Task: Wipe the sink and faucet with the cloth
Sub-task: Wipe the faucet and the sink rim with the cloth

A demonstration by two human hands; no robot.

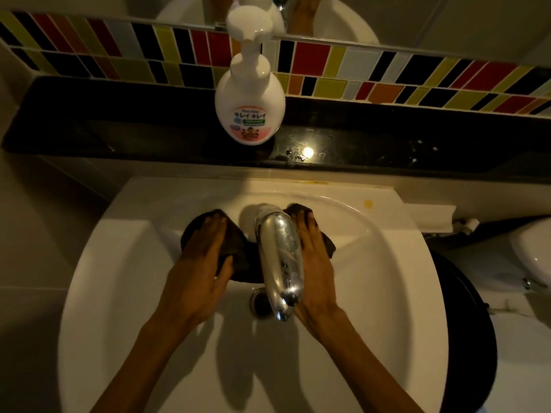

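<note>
Two hands lie flat on a dark cloth (235,257) draped around the far side of the faucet (280,257). On the left, the left hand (199,263) presses its palm and straight fingers down on the cloth, thumb tucked against a fold, not gripping so much as pinning it to the basin wall. On the right, the right hand (313,263) does the same, fingers extended along the side of the chrome spout, with the cloth showing past its fingertips and at its outer edge. The cloth passes beneath the spout, joining both sides. The faucet points toward the near side, its tip above the drain (262,302). All of this sits in the white sink (387,293), whose far rim carries a small yellow mark. Beyond the sink, a black ledge (417,129) holds a white pump soap bottle (250,102) left of centre, with wet spots to its right. Behind it runs a band of multicoloured tiles (387,70).
</note>
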